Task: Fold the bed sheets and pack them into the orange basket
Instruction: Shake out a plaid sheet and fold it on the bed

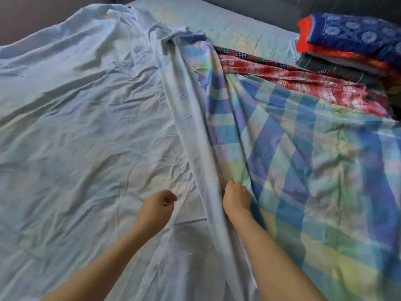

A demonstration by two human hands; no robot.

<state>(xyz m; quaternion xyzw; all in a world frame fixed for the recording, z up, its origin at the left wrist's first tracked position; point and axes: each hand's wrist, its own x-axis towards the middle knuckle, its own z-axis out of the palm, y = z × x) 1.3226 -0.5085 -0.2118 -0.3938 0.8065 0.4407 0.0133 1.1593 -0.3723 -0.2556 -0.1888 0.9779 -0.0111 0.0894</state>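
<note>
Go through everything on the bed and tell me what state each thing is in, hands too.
light blue sheet: spread out, wrinkled, unfolded.
checked sheet: unfolded, gathered in pleats.
red plaid sheet: crumpled, unfolded.
stack of cloths: folded, piled.
left hand: fingers curled, nothing visibly held.
right hand: grips the checked sheet where its pleats meet.
</note>
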